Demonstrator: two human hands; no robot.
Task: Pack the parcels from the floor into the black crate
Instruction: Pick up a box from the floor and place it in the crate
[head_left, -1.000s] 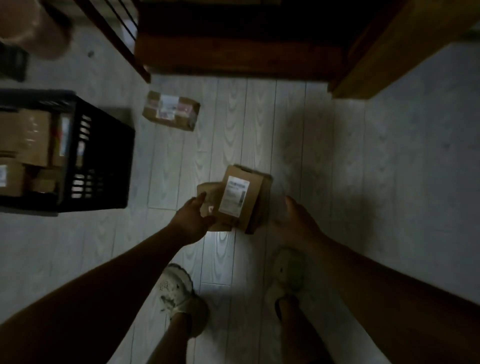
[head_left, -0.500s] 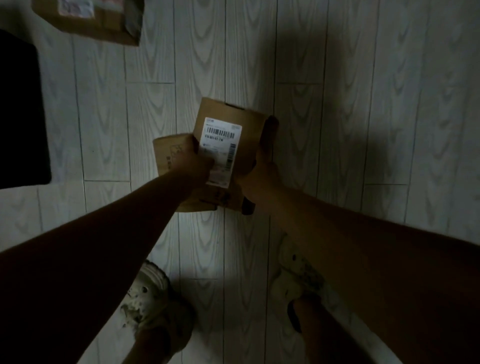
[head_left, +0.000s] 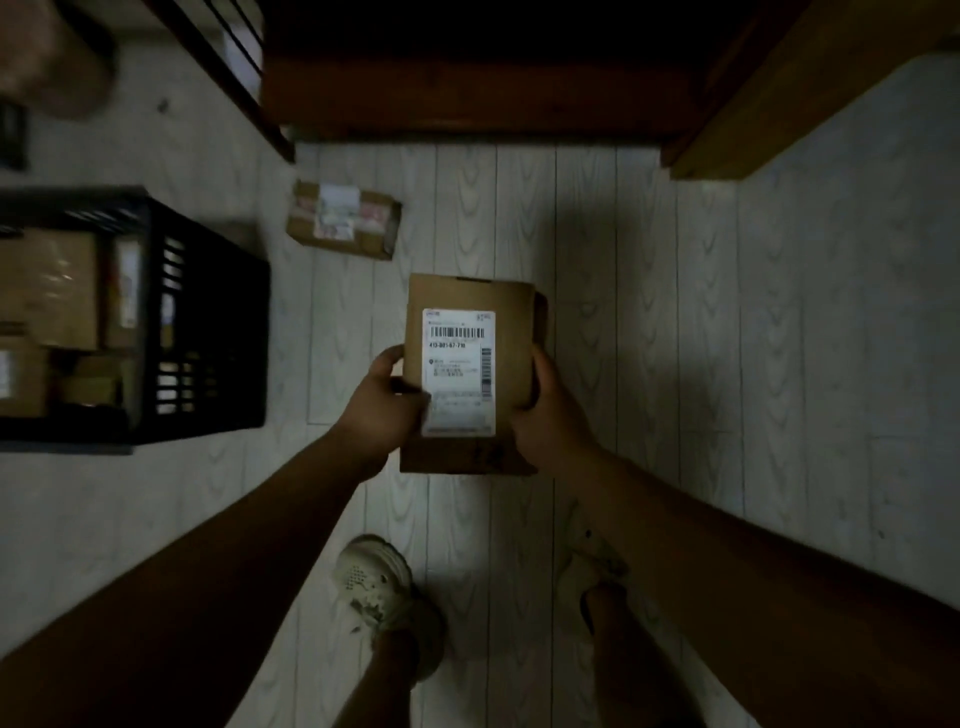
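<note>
The pale plank floor (head_left: 727, 364), printed with a wood-grain texture, fills most of the view. A dark brown wooden furniture unit (head_left: 467, 98) with flat, smooth panels stands at 12 o'clock. The black rectangular plastic crate (head_left: 208, 332), with slotted lattice walls, sits on the floor at 9 o'clock and already contains several brown cardboard parcels (head_left: 52, 286). At centre, a brown rectangular cardboard parcel (head_left: 467, 296) carrying a white barcoded shipping label (head_left: 457, 364) is held flat above the floor, apart from the crate. A smaller taped cardboard parcel (head_left: 343, 218) lies on the floor at 11 o'clock, near the crate's far corner. The left hand (head_left: 379, 410) grips the held parcel's left edge, thumb pressed on the label. The right hand (head_left: 550, 410) clamps the right edge with curled fingers.
</note>
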